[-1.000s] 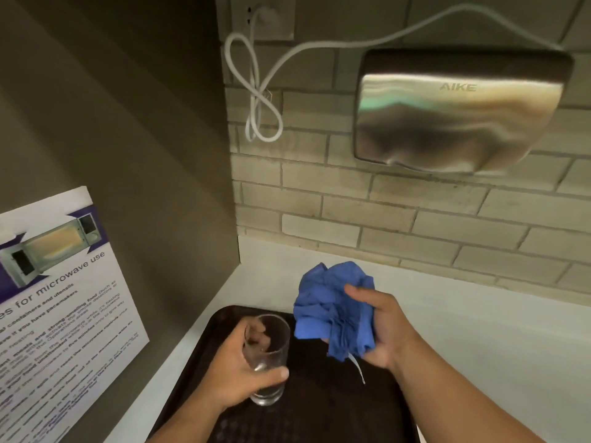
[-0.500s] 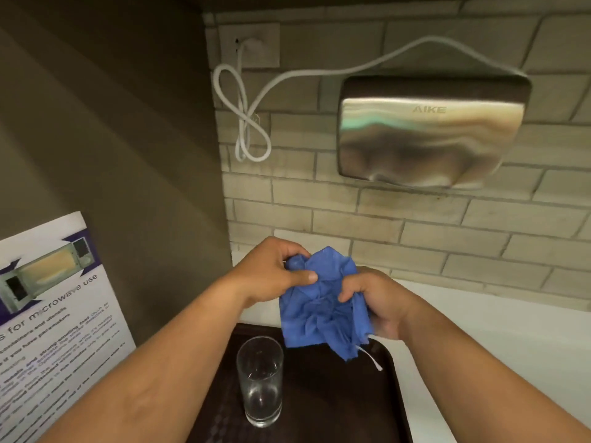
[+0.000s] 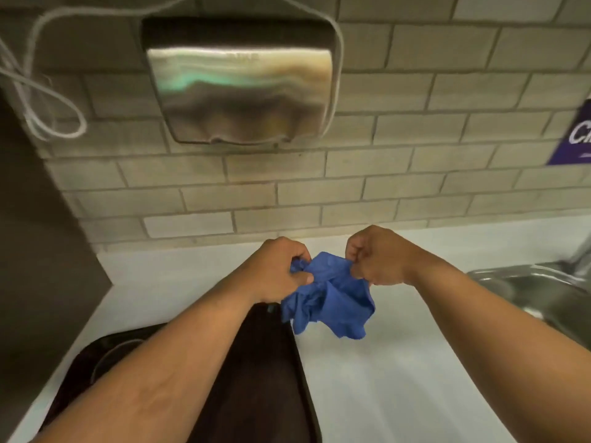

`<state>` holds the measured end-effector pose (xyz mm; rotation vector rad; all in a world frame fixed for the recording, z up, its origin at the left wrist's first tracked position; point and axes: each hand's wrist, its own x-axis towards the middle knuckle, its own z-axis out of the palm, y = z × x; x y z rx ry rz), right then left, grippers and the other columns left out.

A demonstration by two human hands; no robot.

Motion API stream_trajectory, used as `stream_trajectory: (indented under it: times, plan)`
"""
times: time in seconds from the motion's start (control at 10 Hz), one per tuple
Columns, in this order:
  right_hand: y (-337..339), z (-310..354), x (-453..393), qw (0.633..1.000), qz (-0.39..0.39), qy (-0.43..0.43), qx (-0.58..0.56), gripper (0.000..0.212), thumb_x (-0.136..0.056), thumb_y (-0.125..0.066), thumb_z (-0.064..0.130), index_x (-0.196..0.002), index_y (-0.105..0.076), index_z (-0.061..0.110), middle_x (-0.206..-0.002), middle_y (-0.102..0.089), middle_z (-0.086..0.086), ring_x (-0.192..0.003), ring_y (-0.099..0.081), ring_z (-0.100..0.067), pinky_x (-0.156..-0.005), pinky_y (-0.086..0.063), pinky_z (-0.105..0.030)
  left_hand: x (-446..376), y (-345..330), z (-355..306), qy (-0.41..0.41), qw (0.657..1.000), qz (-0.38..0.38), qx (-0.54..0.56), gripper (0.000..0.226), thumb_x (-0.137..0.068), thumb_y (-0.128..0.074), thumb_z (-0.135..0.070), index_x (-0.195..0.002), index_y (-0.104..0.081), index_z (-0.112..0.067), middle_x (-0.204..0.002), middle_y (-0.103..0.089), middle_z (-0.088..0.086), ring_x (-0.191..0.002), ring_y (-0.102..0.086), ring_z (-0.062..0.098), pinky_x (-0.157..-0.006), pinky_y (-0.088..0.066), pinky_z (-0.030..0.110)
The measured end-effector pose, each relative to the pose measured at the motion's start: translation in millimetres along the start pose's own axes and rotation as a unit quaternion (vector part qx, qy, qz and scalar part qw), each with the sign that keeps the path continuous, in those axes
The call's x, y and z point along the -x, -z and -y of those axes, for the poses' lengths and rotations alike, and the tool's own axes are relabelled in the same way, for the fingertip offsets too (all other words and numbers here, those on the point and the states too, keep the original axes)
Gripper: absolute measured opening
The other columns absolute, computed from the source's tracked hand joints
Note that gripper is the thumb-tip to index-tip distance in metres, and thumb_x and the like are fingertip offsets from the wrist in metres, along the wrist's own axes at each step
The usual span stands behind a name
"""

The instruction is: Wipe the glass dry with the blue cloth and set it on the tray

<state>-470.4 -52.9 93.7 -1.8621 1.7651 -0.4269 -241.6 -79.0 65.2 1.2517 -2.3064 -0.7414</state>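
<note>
- While both hands pinch it, one blue cloth [image 3: 332,295] hangs bunched between them: left hand [image 3: 275,270] fingers closed on its 9 o'clock edge, right hand [image 3: 377,255] fingers closed at 1 o'clock.
- One glass [image 3: 108,356] stands on one dark tray [image 3: 271,378] on the table [image 3: 399,362], at 8 o'clock of the cloth, mostly hidden by the left forearm.

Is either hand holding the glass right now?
No, the left hand and the right hand both grip the blue cloth above the counter, and neither touches the glass.
</note>
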Motion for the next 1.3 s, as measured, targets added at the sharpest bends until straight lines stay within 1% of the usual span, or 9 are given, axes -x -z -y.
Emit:
stream_trajectory:
  times: [0.1,0.2,0.3,0.4,0.5,0.6,0.7,1.0,1.3]
  plan:
    - [0.0,-25.3,18.3,0.999,0.018,0.01,0.028,0.014,-0.07,-0.065,0.009,-0.071,-0.068,0.022,-0.08,-0.074,-0.002,-0.068,-0.066,-0.014,-0.06,-0.055,-0.03,5.7,-29.4,-8.7,-0.011,0.999,0.024,-0.023,0.028,-0.087,-0.075,-0.013,-0.074,-0.06,-0.032,-0.071,-0.059,-0.014,-0.061,-0.053,0.001,-0.058,-0.039,0.019]
    - [-24.9,-47.3,44.2,0.976,0.167,0.013,0.136,0.011,-0.065,-0.071,0.021,-0.076,-0.072,0.023,-0.084,-0.075,0.007,-0.082,-0.071,-0.016,-0.071,-0.059,-0.031,32.7,-62.2,-5.4,0.009,0.973,0.208,-0.1,0.019,-0.079,-0.087,-0.033,-0.094,-0.075,-0.031,-0.082,-0.065,-0.016,-0.07,-0.061,0.004,-0.068,-0.051,0.025]
    - [-60.8,-65.8,60.9,0.932,0.303,0.003,0.2,0.013,-0.076,-0.072,0.021,-0.065,-0.064,0.022,-0.074,-0.068,0.004,-0.08,-0.067,-0.022,-0.062,-0.052,-0.027,53.0,-89.6,-1.1,0.078,0.926,0.359,-0.087,0.039,-0.077,-0.09,-0.041,-0.11,-0.078,-0.026,-0.074,-0.068,-0.017,-0.061,-0.06,0.0,-0.066,-0.051,0.021]
    - [-93.9,-79.1,57.9,0.942,0.228,0.039,0.243,0.028,-0.087,-0.059,0.017,-0.06,-0.051,0.021,-0.078,-0.067,-0.009,-0.076,-0.057,-0.023,-0.064,-0.046,-0.027,52.4,-124.0,-5.7,0.108,0.964,0.206,-0.13,0.02,-0.09,-0.072,-0.039,-0.104,-0.074,-0.024,-0.085,-0.071,-0.013,-0.079,-0.067,0.008,-0.078,-0.054,0.028]
    - [-135.8,-86.7,52.2,0.96,0.163,0.054,0.22,0.026,-0.091,-0.057,0.024,-0.109,-0.069,0.01,-0.118,-0.07,-0.016,-0.112,-0.061,-0.032,-0.095,-0.048,-0.034,48.2,-166.7,-7.3,0.114,0.953,0.165,-0.227,0.065,-0.092,-0.061,-0.046,-0.149,-0.051,-0.018,-0.153,-0.055,0.007,-0.144,-0.049,0.029,-0.118,-0.04,0.04]
    - [-172.7,-100.1,46.4,0.932,0.217,0.04,0.286,0.096,-0.091,-0.059,0.038,-0.162,-0.003,0.006,-0.171,-0.008,-0.021,-0.157,-0.004,-0.039,-0.126,-0.011,-0.05,44.5,-196.9,-0.1,0.134,0.896,0.277,-0.319,0.116,-0.089,-0.056,-0.065,-0.167,0.009,-0.01,-0.179,0.007,0.017,-0.164,0.01,0.036,-0.131,0.007,0.059]
    - [-175.0,-110.8,27.3,0.949,0.187,0.031,0.251,0.111,-0.089,-0.063,0.037,-0.159,0.019,0.012,-0.17,0.022,-0.014,-0.155,0.021,-0.033,-0.127,0.001,-0.049,34.5,-210.4,12.0,0.15,0.895,0.224,-0.357,0.118,-0.089,-0.049,-0.069,-0.165,0.019,-0.009,-0.178,0.016,0.018,-0.162,0.021,0.036,-0.128,0.015,0.063]
    - [-177.3,-121.0,19.0,0.96,0.17,0.05,0.215,0.106,-0.09,-0.057,0.037,-0.159,0.019,0.015,-0.169,0.025,-0.012,-0.155,0.024,-0.029,-0.127,0.005,-0.047,33.3,-216.2,17.6,0.16,0.896,0.197,-0.364,0.116,-0.089,-0.044,-0.071,-0.165,0.016,-0.008,-0.178,0.011,0.021,-0.163,0.017,0.037,-0.126,0.018,0.06]
    - [-161.5,-101.9,20.5,0.98,0.047,0.058,0.182,0.078,-0.088,-0.047,0.039,-0.159,-0.021,0.02,-0.172,-0.015,-0.011,-0.156,-0.013,-0.035,-0.122,-0.02,-0.053,30.0,-183.8,27.2,0.161,0.945,0.158,-0.236,0.109,-0.088,-0.056,-0.063,-0.169,0.001,-0.017,-0.181,-0.005,0.007,-0.165,-0.003,0.028,-0.125,0.001,0.075]
